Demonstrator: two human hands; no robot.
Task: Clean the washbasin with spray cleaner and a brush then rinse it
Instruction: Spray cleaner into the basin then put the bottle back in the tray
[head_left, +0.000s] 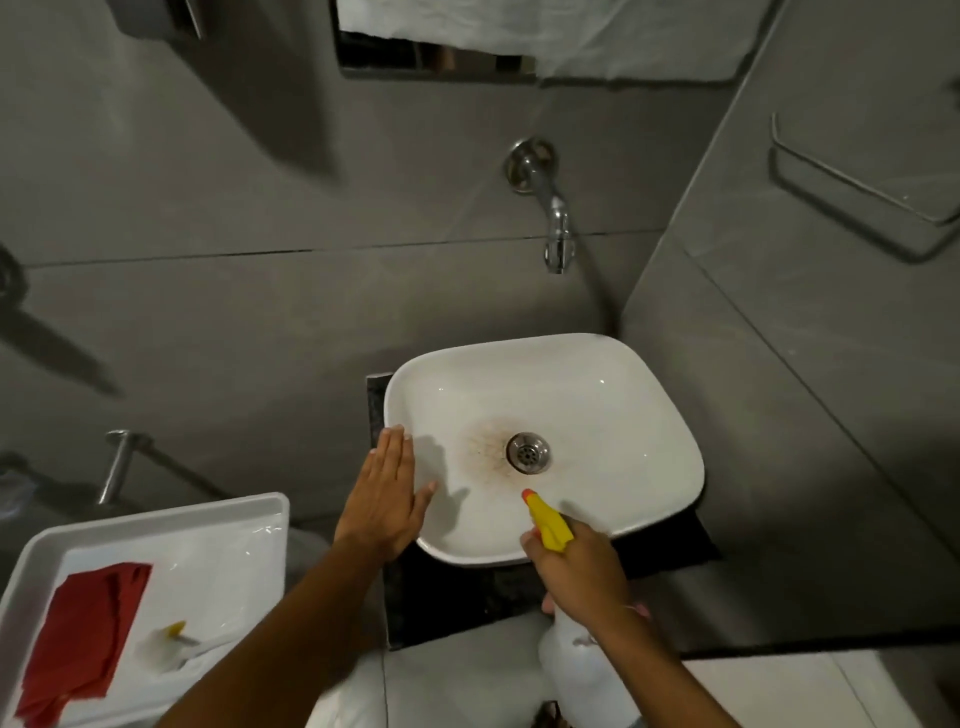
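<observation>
Head view: left hand (387, 496) flat on washbasin (623, 415) rim.

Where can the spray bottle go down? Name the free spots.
The white tray has bare floor in its upper right part, beyond the red cloth and the small brush. The dark counter in front of the washbasin, between the two arms, looks bare too. The left hand crowds the basin's left rim.
</observation>
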